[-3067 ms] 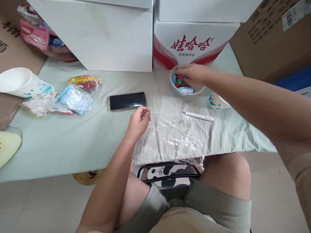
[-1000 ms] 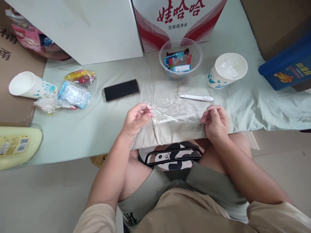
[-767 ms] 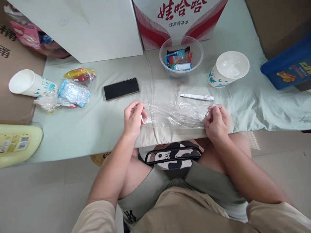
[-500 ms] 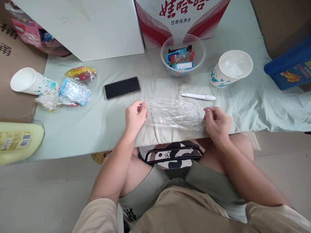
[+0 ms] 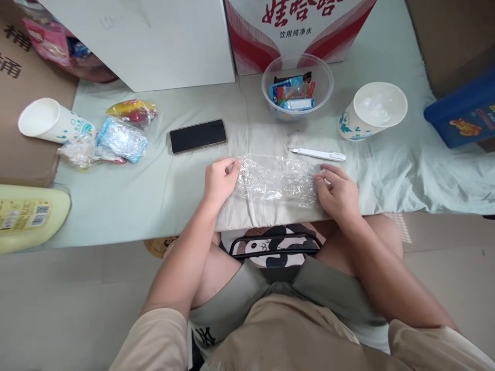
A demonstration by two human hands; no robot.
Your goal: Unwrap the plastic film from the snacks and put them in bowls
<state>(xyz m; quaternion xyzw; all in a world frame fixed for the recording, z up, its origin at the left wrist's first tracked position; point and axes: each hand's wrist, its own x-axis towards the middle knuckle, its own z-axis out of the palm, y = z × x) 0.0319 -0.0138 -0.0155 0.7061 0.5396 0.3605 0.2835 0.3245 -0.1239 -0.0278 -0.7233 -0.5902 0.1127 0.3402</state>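
A crinkled sheet of clear plastic wrap (image 5: 276,180) lies loosely stretched between my hands near the table's front edge. My left hand (image 5: 222,178) pinches its left end between thumb and fingers. At the right end, my right hand (image 5: 338,189) is curled with thumb and fingertips on the edge of the wrap. Just behind the wrap lies a white utility knife (image 5: 317,154), its blade end towards the left. A black phone (image 5: 198,136) rests beyond my left hand. Behind the knife stands a clear plastic bowl (image 5: 327,95) containing several small wrapped snacks (image 5: 294,94).
A paper cup (image 5: 353,123) with clear plastic inside stands at right, near a blue container (image 5: 464,116). On the left are a tipped paper cup (image 5: 58,123), crumpled wrappers (image 5: 121,139) and a yellow bottle (image 5: 34,216). White (image 5: 154,46) and red-and-white (image 5: 255,46) boxes line the back.
My right hand has moved left, bringing the ends of the wrap closer together. The wrap looks slacker and more crinkled. The view has shifted slightly.
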